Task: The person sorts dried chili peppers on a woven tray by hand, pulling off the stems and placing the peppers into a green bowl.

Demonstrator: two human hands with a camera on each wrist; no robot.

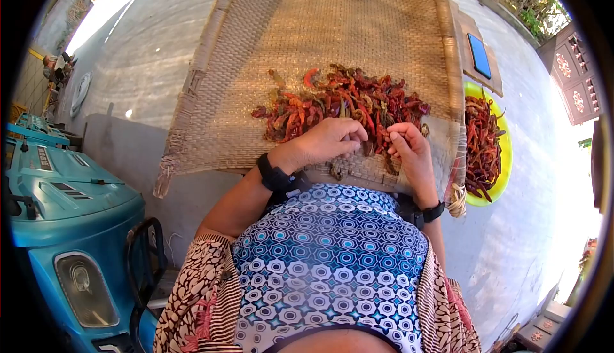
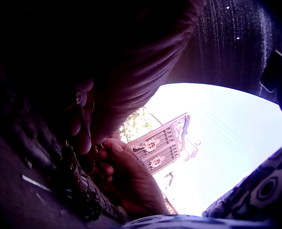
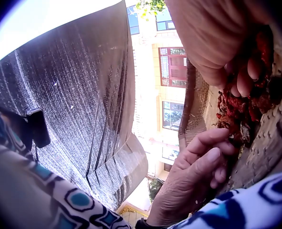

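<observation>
A heap of wrinkled red and dark dried chili peppers lies on a woven mat. My left hand is at the near edge of the heap, fingers bent; I cannot tell whether they hold anything. Just right of it, my right hand pinches a red dried chili pepper between thumb and forefinger. In the left wrist view the right hand shows curled fingers under the dark left palm. The right wrist view has the left hand low, its thumb beside the bent forefinger, facing the right hand above.
A yellow-green basin full of chilies stands right of the mat. Beyond it a blue-screened phone lies on a flat brown board. A teal vehicle stands at the left, on concrete ground.
</observation>
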